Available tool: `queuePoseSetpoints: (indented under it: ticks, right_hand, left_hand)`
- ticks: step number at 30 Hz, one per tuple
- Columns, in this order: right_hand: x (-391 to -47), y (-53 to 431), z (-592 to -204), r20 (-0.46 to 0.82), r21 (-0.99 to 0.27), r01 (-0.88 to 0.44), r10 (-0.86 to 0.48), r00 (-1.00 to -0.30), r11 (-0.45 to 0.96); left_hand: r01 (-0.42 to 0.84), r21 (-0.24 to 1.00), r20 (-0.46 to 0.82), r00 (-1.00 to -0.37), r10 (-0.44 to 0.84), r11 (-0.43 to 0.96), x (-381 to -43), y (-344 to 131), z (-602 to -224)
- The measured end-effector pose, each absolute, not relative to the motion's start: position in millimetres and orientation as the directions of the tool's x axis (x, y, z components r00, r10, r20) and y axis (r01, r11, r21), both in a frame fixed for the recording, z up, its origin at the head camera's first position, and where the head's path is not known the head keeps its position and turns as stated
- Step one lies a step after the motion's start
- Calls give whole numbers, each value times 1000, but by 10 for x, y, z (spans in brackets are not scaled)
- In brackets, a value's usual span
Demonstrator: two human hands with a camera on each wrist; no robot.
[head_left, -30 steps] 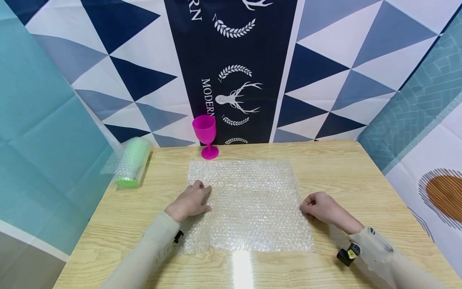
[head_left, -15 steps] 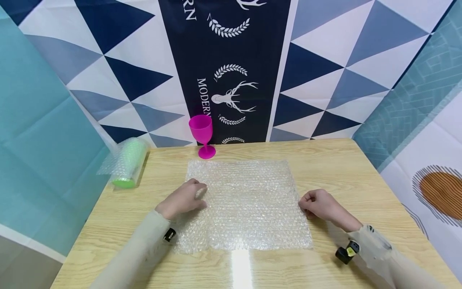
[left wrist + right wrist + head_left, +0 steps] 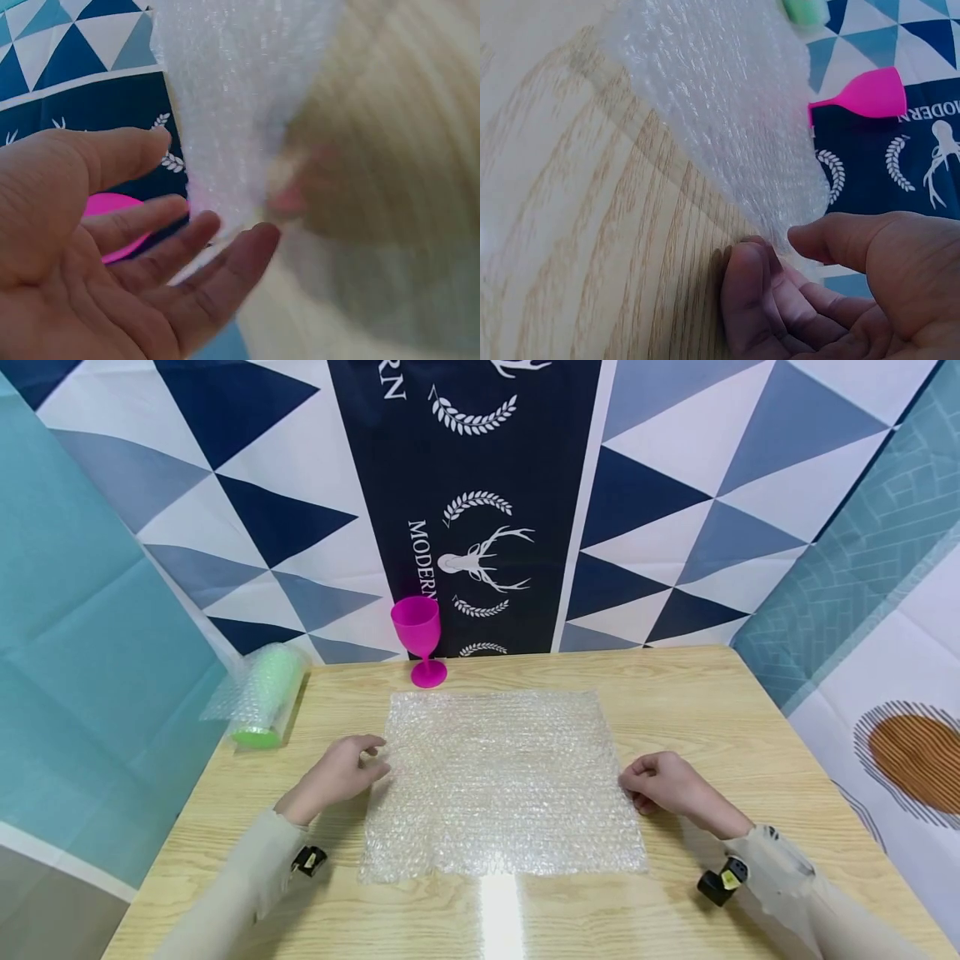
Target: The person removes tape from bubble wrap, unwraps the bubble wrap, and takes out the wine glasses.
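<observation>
Bubble-wrap sheet [image 3: 502,785]: lies flat on the wood table [image 3: 570,910], between my two hands; I use it as landmark.
Sheet's long axis: looks to run left-right, from hand to hand.
Left hand [image 3: 335,770]: just beside the sheet's left edge, so the sheet lies to the right of my fingertips; fingers loose and spread, grasping nothing. Contact with the edge: can't tell.
Right hand [image 3: 670,783]: at the sheet's right edge, so the sheet lies to the left of my fingertips; fingers curled, thumb by the edge; I can't tell whether they pinch the film.
Nearer hand: right, I judge; the left seems raised off the table.
Pink goblet [image 3: 416,627]: upright, just behind the sheet's far left part.
Green cylinder [image 3: 257,739]: on its side in bubble wrapping [image 3: 225,697], well left of the sheet.
Count: 1 flat sheet, 1 goblet, 1 wrapped cylinder, 1 table, 2 hands.
</observation>
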State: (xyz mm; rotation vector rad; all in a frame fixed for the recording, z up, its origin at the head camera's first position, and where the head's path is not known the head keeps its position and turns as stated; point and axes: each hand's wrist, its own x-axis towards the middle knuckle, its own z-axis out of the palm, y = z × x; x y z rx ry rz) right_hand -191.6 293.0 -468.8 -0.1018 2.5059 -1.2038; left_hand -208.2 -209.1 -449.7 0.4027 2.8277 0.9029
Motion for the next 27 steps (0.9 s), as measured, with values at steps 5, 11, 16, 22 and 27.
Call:
queuePoseSetpoints:
  ticks: [5, 11, 16, 22, 27]
  right_hand:
    - [-1916, 2936, -4691, -307, -760, 99, -221, -926, 643]
    - [-1917, 2939, -4681, -315, -762, 97, -236, -919, 640]
    - [-1922, 2932, -4688, -303, -756, 80, -239, -922, 649]
    - [-1923, 2906, -4706, -294, -757, 69, -244, -924, 650]
    - [-1919, 2892, -4723, -278, -754, 54, -243, -929, 655]
  left_hand:
    - [11, 633, -227, -954, 198, 774, -1960, -2221, -4531]
    - [-259, 734, -447, -881, 159, 628, -1824, -2246, -4520]
    - [-306, 745, -498, -846, 190, 592, -1830, -2230, -4542]
    - [-274, 726, -490, -850, 194, 631, -1862, -2172, -4609]
    - [-218, 738, -455, -860, 232, 639, -1870, -2135, -4656]
